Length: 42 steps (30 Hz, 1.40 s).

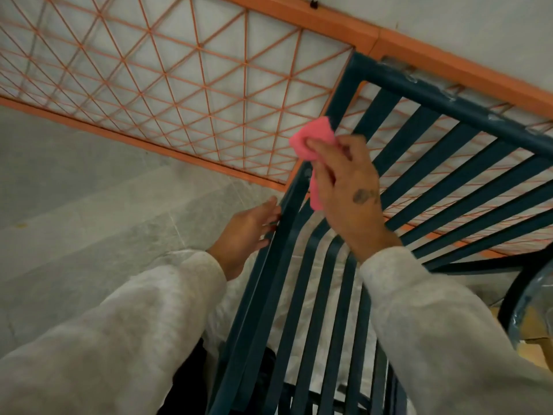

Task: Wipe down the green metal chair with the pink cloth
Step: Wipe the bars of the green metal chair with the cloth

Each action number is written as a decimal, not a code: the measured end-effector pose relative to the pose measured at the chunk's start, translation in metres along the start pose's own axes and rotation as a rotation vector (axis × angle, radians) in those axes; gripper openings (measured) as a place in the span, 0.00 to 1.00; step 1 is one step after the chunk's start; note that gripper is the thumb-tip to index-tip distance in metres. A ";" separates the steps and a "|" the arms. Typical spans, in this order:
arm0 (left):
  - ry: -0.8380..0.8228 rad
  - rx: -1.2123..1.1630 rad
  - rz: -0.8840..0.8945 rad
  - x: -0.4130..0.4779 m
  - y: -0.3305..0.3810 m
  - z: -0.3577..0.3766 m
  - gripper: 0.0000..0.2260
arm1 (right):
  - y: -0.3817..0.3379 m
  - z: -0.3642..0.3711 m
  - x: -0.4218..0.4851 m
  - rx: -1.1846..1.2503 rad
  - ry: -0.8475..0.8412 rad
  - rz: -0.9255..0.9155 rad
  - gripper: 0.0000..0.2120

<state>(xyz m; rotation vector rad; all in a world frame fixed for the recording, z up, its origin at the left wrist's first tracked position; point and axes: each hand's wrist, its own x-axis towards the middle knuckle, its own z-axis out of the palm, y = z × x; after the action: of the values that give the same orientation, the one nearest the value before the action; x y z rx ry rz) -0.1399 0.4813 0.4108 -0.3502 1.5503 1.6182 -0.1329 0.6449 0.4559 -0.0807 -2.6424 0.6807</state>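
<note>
The dark green metal chair (431,157) fills the right and lower part of the view, with its slatted back rising to the upper right and its slatted seat running down to the bottom edge. My right hand (347,187) presses the folded pink cloth (311,139) against the chair's left frame post, where back meets seat. Part of the cloth hangs below my palm. My left hand (248,232) holds the left side rail of the seat, fingers curled on the bar.
An orange wire-mesh railing (179,85) with an orange frame stands right behind the chair. Grey stone floor tiles (74,190) lie at left. At the right edge is a dark round frame wrapped in plastic (526,298).
</note>
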 end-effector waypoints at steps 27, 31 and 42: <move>-0.049 -0.057 -0.008 0.013 -0.003 -0.003 0.26 | 0.019 -0.013 0.059 -0.056 0.044 0.068 0.20; -0.036 -0.068 -0.006 0.013 -0.006 -0.002 0.25 | 0.028 0.015 0.002 -0.040 -0.094 0.003 0.17; -0.045 -0.074 -0.055 0.013 -0.010 -0.006 0.25 | 0.021 0.032 -0.056 0.034 -0.262 0.044 0.17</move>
<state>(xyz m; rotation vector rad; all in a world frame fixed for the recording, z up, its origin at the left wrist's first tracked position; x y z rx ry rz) -0.1427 0.4796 0.3939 -0.3908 1.4376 1.6327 -0.0952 0.6402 0.3992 -0.0419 -2.8844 0.7991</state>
